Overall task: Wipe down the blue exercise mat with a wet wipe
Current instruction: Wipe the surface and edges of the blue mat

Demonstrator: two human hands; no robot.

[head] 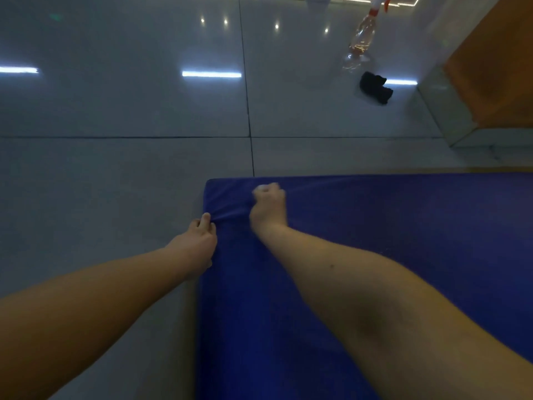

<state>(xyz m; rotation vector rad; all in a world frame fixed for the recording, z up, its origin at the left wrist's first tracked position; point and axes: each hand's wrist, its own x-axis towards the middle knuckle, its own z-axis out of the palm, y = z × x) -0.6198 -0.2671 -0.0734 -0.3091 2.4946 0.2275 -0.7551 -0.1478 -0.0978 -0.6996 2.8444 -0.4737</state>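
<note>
Blue exercise mat (375,255) — flat on tiled floor (115,197). Left hand (199,243) pinches its left edge, likely anchoring it. Right hand (268,206) clenched near the far corner, something pale — probably the wet wipe (266,187) — bunched inside, pressing the surface into wrinkles.

Counted: one blue mat (375,241), two hands (199,241) (268,206), one spray bottle (362,39) upper right, one black cloth (375,87) beside it.
</note>
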